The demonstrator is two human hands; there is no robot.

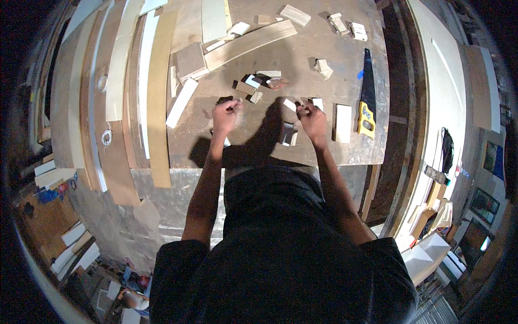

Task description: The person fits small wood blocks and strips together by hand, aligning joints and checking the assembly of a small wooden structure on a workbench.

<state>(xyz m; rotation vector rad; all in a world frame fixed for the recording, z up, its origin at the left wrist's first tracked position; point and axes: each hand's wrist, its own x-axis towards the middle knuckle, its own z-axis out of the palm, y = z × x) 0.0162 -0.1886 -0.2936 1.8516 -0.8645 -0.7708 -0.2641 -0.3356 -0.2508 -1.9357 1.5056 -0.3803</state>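
Observation:
My left hand [224,115] is closed, thumb and fingertips together, above the wooden worktop [253,140]; what it holds is too small to make out. My right hand [312,120] has its fingers curled round something I cannot make out, beside small pale blocks [288,104]. Below it lie dark and pale short pieces [288,135]. A cluster of offcuts [249,81] sits beyond the space between my hands, near a small reddish piece [277,83]. A flat pale board [342,123] lies right of my right hand, then a handsaw with a yellow handle [366,121].
Long boards [159,97] cover the left side, overhanging the front edge. A plank [248,46] and more offcuts [339,22] lie at the back. A long pale panel [442,97] stands past a dark gap on the right. A person [135,302] is at the far lower left.

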